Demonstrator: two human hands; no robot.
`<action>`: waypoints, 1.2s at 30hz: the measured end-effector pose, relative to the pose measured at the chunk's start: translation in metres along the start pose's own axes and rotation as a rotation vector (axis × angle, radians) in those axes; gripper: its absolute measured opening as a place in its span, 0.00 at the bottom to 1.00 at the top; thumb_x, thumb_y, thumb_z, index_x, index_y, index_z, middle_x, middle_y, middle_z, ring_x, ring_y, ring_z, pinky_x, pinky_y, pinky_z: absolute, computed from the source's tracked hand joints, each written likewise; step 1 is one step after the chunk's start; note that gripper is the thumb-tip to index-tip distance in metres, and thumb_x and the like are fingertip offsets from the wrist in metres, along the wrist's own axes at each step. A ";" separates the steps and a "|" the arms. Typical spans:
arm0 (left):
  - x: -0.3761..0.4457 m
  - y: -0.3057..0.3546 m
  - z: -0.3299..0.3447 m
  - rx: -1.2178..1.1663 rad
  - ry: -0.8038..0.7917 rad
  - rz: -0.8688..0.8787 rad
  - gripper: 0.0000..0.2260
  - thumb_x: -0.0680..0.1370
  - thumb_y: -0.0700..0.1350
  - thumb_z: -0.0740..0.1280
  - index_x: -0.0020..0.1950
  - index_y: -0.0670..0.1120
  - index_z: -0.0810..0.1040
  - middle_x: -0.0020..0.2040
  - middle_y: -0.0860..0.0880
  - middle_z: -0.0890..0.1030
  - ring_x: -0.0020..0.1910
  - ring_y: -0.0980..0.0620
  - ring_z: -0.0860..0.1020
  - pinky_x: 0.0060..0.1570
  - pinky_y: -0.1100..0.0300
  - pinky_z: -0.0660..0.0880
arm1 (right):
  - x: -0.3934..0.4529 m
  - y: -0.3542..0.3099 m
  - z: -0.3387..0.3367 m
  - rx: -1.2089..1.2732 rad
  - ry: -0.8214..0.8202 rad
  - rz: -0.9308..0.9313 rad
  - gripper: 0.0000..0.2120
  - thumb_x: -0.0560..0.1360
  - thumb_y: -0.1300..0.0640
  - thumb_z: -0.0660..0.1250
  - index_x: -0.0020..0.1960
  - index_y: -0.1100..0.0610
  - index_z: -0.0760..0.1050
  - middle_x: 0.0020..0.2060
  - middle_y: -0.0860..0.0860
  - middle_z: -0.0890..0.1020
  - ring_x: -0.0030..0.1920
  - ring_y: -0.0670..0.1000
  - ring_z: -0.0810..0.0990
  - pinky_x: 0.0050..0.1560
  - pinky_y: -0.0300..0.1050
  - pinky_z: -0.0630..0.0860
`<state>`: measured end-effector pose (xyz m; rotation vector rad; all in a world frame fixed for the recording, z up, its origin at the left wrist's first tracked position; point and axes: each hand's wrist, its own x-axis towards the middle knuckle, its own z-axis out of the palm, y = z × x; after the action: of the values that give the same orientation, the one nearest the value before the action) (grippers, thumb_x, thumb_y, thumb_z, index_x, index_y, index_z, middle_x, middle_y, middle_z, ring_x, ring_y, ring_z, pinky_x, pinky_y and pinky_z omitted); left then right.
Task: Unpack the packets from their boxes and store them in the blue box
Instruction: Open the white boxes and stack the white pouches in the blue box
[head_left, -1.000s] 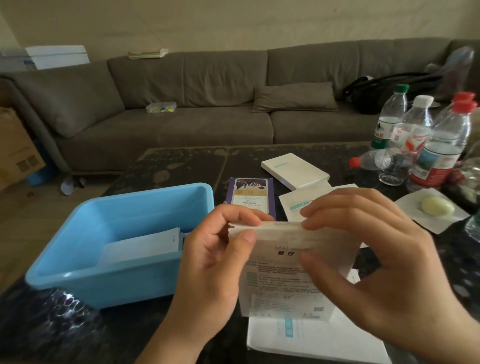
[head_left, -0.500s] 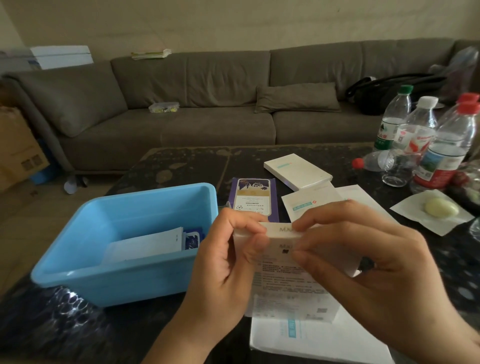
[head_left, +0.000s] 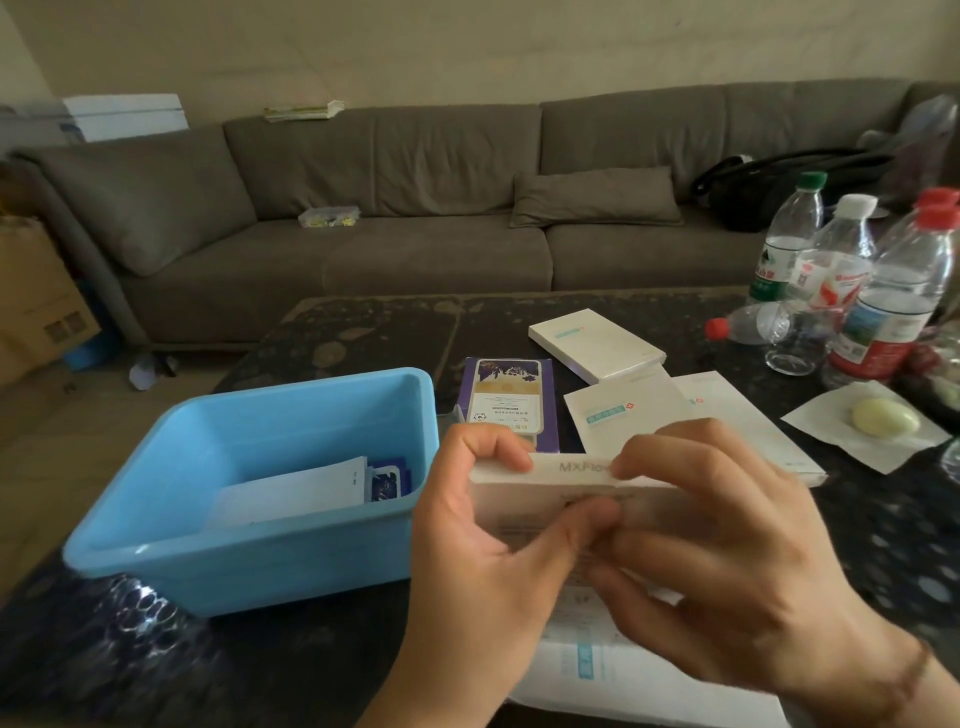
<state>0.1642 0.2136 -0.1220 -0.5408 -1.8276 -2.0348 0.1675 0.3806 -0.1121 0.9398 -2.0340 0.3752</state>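
Observation:
I hold a flat white box (head_left: 563, 474) upright in front of me, above the dark table. My left hand (head_left: 485, 551) grips its left side, thumb across the front. My right hand (head_left: 727, 561) pinches its top flap with fingertips and thumb. The blue box (head_left: 249, 561) stands to the left of my hands and holds a white packet (head_left: 291, 493) and a small dark blue packet (head_left: 387, 480). Behind my hands lie a purple box (head_left: 511, 400), a white box (head_left: 597, 343) and white packets (head_left: 628, 410). Another white packet (head_left: 639, 680) lies under my hands.
Several plastic water bottles (head_left: 893, 296) stand at the table's right, one lying on its side (head_left: 763, 325). A pale yellow lump on a white sheet (head_left: 883, 418) sits near them. A grey sofa (head_left: 415, 218) runs behind the table, a cardboard carton (head_left: 36, 301) at far left.
The white box has tilted so its top edge faces me, and my right fingers have closed on the top flap. My left thumb has slid further across the front.

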 end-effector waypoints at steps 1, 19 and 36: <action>0.000 -0.001 0.001 0.029 0.018 0.007 0.19 0.65 0.42 0.81 0.43 0.51 0.71 0.44 0.57 0.83 0.44 0.56 0.84 0.39 0.67 0.79 | 0.000 -0.001 0.000 0.016 -0.011 0.007 0.08 0.71 0.52 0.72 0.35 0.54 0.82 0.54 0.51 0.74 0.42 0.59 0.76 0.37 0.50 0.73; 0.016 0.004 -0.031 0.125 0.184 0.209 0.21 0.70 0.48 0.68 0.62 0.54 0.70 0.62 0.58 0.76 0.63 0.44 0.76 0.60 0.53 0.73 | 0.005 0.055 -0.023 0.529 0.386 1.107 0.11 0.73 0.52 0.70 0.47 0.56 0.70 0.42 0.56 0.81 0.30 0.46 0.81 0.24 0.39 0.75; 0.017 -0.007 -0.051 0.111 0.291 0.200 0.13 0.72 0.46 0.67 0.55 0.51 0.74 0.54 0.53 0.78 0.52 0.50 0.80 0.52 0.64 0.74 | -0.001 0.069 0.063 0.661 -0.096 1.511 0.08 0.78 0.60 0.68 0.56 0.58 0.80 0.47 0.53 0.84 0.41 0.50 0.86 0.39 0.42 0.81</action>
<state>0.1436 0.1632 -0.1239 -0.3583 -1.6313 -1.7649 0.0809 0.3927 -0.1451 -0.4944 -2.3796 1.8617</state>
